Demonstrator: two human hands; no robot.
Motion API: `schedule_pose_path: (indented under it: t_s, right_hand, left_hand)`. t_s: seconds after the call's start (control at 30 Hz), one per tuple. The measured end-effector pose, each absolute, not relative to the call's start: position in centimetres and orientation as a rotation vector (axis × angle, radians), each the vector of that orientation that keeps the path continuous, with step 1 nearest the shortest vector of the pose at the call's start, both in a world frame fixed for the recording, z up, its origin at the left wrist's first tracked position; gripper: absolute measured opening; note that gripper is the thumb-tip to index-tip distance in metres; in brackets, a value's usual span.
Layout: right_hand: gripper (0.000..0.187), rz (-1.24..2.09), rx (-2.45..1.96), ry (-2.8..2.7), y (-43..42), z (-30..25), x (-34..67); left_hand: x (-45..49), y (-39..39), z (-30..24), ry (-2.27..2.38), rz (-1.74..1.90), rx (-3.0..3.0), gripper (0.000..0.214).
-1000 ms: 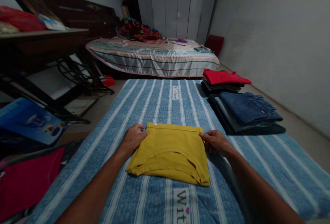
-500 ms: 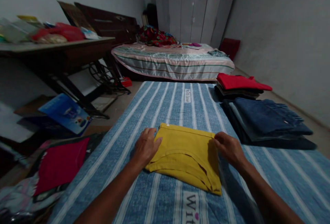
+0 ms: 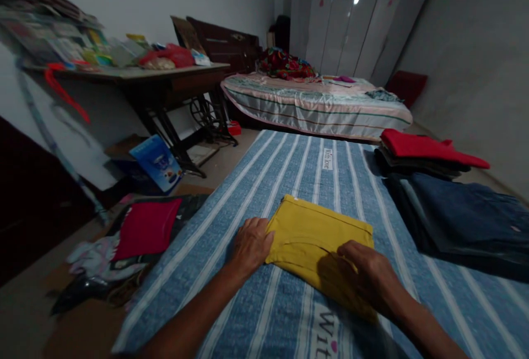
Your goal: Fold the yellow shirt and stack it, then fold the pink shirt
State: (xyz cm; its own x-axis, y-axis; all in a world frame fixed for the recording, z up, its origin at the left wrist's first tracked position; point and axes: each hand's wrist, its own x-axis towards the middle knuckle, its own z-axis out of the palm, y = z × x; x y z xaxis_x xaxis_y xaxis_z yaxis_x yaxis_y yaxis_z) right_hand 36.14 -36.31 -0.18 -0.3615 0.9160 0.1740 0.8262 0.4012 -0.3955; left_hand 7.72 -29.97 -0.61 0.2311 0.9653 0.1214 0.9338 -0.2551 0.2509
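A folded yellow garment (image 3: 314, 232) lies on the blue striped mattress (image 3: 289, 177) in front of me. My left hand (image 3: 250, 244) rests at its left edge, fingers curled against the cloth. Lying palm down on the garment's near right part is my right hand (image 3: 361, 273), fingers bent and pressing the fabric. Neither hand lifts the garment off the mattress.
Folded clothes are stacked at the mattress's right side: a red top (image 3: 425, 147) on dark items and blue jeans (image 3: 467, 210). A red cloth (image 3: 144, 227) and loose items lie on the floor at left. A cluttered table (image 3: 165, 75) and a bed (image 3: 314, 103) stand beyond.
My view has swung left. My right hand moved from the garment's right edge onto its top near side. The left hand stays at the left edge.
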Motion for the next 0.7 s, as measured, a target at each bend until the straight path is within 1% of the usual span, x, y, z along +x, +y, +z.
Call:
schedule_pose_path:
  t_s: [0.13, 0.27, 0.37, 0.43, 0.57, 0.63, 0.7]
  right_hand:
    - [0.022, 0.371, -1.395, -2.429, -37.1, -1.0, 35.0]
    - [0.024, 0.447, -1.478, -2.463, -36.9, -1.6, 33.8]
    - [0.027, 0.449, -1.556, -2.470, -36.3, -0.4, 32.7]
    - [0.026, 0.436, -1.530, -2.547, -35.7, 1.1, 31.6]
    - [0.020, 0.308, -1.333, -2.793, -33.0, 4.0, 27.6]
    - [0.024, 0.248, -1.113, -2.942, -31.0, 4.6, 25.0]
    - [0.037, 0.248, -0.891, -3.081, -29.1, 4.5, 22.4]
  left_hand:
    - [6.8, -31.8, -0.9, 1.819, 0.440, 2.282, 0.018]
    - [6.4, -33.0, -0.5, 1.768, 0.483, 2.186, 0.020]
    - [6.3, -33.7, -0.2, 1.725, 0.550, 2.083, 0.023]
    - [6.2, -34.4, -0.3, 1.720, 0.606, 2.028, 0.021]
    - [6.0, -35.7, -1.2, 1.727, 0.748, 1.992, 0.018]
    - [5.9, -36.1, -1.6, 1.725, 0.801, 1.982, 0.021]
    - [5.8, -36.4, -1.7, 1.735, 0.826, 1.961, 0.023]
